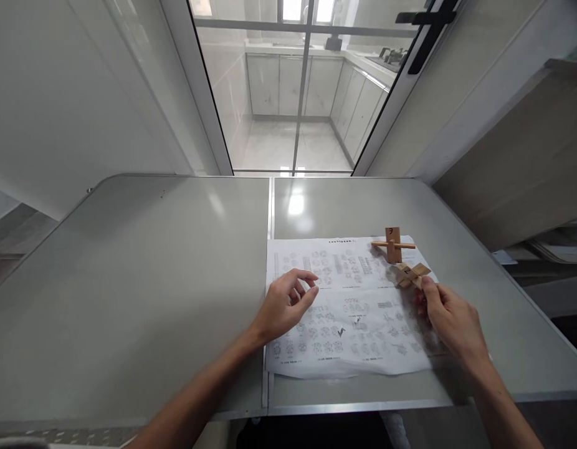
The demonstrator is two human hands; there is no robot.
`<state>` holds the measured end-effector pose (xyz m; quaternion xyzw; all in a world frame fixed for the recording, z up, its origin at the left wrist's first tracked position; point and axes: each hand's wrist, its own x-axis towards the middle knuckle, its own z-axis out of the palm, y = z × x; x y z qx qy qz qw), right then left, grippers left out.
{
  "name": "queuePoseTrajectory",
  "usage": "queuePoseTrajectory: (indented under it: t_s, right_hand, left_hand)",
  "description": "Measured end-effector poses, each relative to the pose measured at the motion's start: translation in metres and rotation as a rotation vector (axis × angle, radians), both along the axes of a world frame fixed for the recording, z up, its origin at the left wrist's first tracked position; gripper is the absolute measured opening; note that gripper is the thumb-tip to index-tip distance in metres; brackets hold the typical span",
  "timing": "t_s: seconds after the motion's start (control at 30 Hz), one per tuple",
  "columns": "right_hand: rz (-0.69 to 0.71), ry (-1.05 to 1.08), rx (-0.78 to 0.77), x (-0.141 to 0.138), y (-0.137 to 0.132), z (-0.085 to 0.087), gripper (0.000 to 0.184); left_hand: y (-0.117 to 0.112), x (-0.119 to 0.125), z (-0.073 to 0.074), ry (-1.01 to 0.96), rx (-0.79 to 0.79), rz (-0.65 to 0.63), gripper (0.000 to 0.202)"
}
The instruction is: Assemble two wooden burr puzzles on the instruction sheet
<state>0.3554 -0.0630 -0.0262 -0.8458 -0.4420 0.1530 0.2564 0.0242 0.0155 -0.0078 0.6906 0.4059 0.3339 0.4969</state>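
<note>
A large white sheet (326,368) printed with rows of small diagrams lies on the table. Over its left part hovers my left hand (283,305), fingers loosely curled, thumb and fingertips apart, holding nothing. My right hand (452,318), at the sheet's right side, pinches a wooden puzzle piece (414,275) between thumb and fingers; flat wooden parts cross in it, and its lower end is hidden by the hand. Just beyond it, near the sheet's far right corner, is a flat wooden piece (392,234) marked with a number, with a thin wooden stick (405,246) across it.
The grey-green folding table (176,280) has a metal seam (271,206) down its middle. A glass door (274,93) with a black handle (426,31) stands beyond its far edge. At the right are shelves (541,249) with stacked items.
</note>
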Motion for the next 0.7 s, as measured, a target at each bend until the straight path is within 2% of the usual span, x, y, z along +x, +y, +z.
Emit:
queuePoseTrajectory:
  t_s: [0.13, 0.27, 0.33, 0.47, 0.57, 0.7]
  right_hand:
    - [-0.018, 0.080, 0.013, 0.006, -0.002, -0.003, 0.067]
    - [0.032, 0.157, 0.071, -0.008, -0.019, 0.002, 0.063]
    - [0.117, 0.210, 0.073, -0.020, -0.031, 0.006, 0.056]
    - [0.380, 0.331, 0.104, -0.042, -0.047, 0.010, 0.047]
    - [0.479, 0.358, 0.132, -0.048, -0.050, 0.008, 0.045]
    - [0.484, 0.387, 0.136, -0.044, -0.050, 0.004, 0.043]
  left_hand:
    - [-0.002, -0.004, 0.002, 0.059, 0.064, 0.020, 0.020]
    - [-0.028, -0.016, 0.011, 0.138, 0.033, 0.086, 0.021]
    - [-0.048, -0.024, 0.015, 0.159, -0.041, 0.165, 0.023]
    - [-0.081, -0.033, 0.017, 0.210, -0.127, 0.376, 0.028]
    - [-0.087, -0.032, 0.016, 0.216, -0.141, 0.462, 0.031]
    - [-0.083, -0.024, 0.013, 0.217, -0.146, 0.523, 0.034]
